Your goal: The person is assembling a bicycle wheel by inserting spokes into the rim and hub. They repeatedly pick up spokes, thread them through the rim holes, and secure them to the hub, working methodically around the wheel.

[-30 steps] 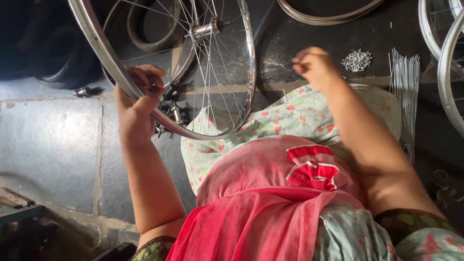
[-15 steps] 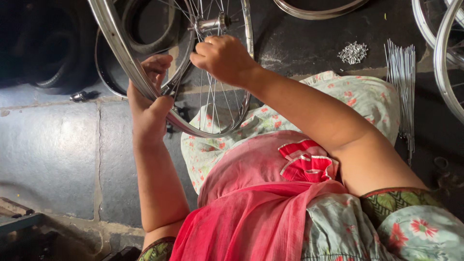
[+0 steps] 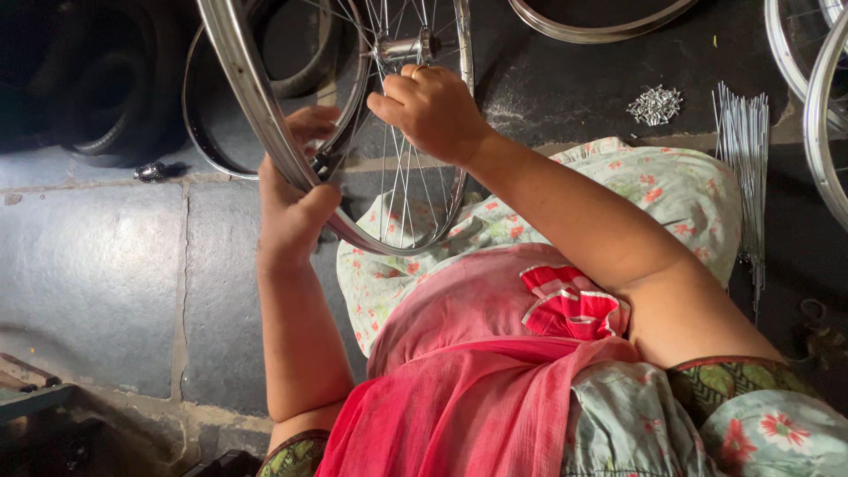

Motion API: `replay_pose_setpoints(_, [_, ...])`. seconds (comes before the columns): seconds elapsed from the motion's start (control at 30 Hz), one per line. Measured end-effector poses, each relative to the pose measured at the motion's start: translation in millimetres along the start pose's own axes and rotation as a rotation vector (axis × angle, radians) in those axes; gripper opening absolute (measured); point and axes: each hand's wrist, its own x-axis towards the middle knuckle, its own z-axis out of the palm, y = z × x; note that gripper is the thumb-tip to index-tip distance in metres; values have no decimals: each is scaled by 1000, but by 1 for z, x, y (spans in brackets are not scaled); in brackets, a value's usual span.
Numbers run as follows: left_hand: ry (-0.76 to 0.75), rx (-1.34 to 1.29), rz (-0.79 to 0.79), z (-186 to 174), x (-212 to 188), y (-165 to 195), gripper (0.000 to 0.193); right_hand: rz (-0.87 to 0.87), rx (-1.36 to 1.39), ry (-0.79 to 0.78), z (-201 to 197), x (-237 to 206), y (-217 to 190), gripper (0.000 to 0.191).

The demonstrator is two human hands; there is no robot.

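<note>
Left hand (image 3: 296,208) is gripping the bicycle wheel rim (image 3: 256,115) from below, fingers wrapped over its edge. Right hand (image 3: 433,110) is now reaching in among the spokes (image 3: 402,190), fingers curled just under the hub (image 3: 402,46); whether it is pinching a spoke I cannot tell. A second ago this hand was out to the right, near the heap of spoke nipples (image 3: 654,104); half a second ago it was arriving at the wheel. Judged: spoke fitting under way. Loose spoke bundle (image 3: 742,150) is lying well right of both hands.
</note>
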Motion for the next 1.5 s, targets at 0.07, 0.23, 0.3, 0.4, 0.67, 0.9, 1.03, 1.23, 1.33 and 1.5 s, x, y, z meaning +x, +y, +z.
replay_pose_setpoints(0.07, [-7,151,30,0,0,5,65,11,3,17,0,1,0,19])
replay_pose_setpoints(0.23, [108,302,-343,11,-5,11,71,20,-7,134,0,1,6,29])
replay_pose_setpoints(0.3, [78,77,-113,20,-4,5,57,79,19,147,2,-1,5,23])
replay_pose_setpoints(0.4, [39,-164,12,29,-6,-7,48,192,86,145,6,-9,2,18])
replay_pose_setpoints(0.67, [50,-416,-85,61,20,-24,50,1097,808,-107,-19,-95,-9,28])
replay_pose_setpoints(0.9, [251,-405,19,131,47,-2,56,835,922,-124,-92,-126,-68,31])
replay_pose_setpoints(1.03, [215,-298,170,148,33,5,38,708,783,9,-101,-127,-68,26])
replay_pose_setpoints(1.23, [-398,-993,-4,113,30,-41,39,720,834,74,-113,-151,-61,32])
replay_pose_setpoints(1.33, [-343,-792,133,119,37,-66,23,611,761,81,-109,-156,-58,30])
replay_pose_setpoints(1.5, [-249,-492,117,123,38,-74,13,705,797,81,-103,-170,-59,33])
